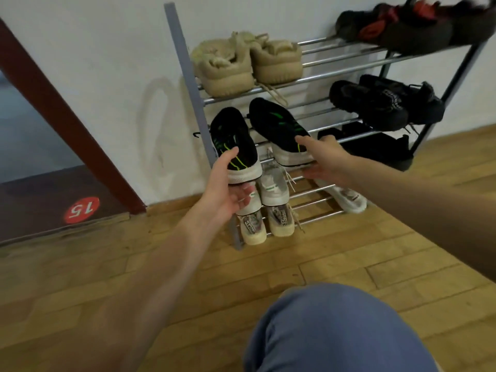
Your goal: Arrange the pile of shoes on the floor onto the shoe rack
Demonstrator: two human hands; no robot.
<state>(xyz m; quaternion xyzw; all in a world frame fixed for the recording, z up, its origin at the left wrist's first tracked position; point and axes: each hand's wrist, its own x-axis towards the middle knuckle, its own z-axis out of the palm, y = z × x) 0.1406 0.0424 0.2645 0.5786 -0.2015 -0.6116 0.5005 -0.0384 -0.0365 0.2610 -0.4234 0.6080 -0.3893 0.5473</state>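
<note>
The left hand (228, 181) grips the heel of a black sneaker with green stripes (233, 143), thumb on the upper and fingers curled under the white sole. The right hand (322, 159) holds the heel of the matching black sneaker (279, 130) the same way, thumb on top and fingers beneath. Both shoes point toes-first into the shoe rack (316, 76), at the level of its third shelf from the top, on the left side. Whether their soles already rest on the bars is unclear.

Just below the hands, a pair of white sneakers (273, 194) sits on the lowest shelf, heels facing out, with a third white shoe (346, 197) lying further right on the same bars. Above, a pair of beige sneakers (247, 60) occupies the left of the second shelf. Black shoes (383, 103) sit on the right side of the rack, another dark shoe (375, 149) sits lower, and dark shoes with red parts (402, 25) lie on the top shelf.

The rack stands against a white wall on a wooden floor (349, 259). A knee in blue fabric (335, 331) fills the lower foreground. At left, a red sticker numbered 15 (81, 210) marks a dark floor section.
</note>
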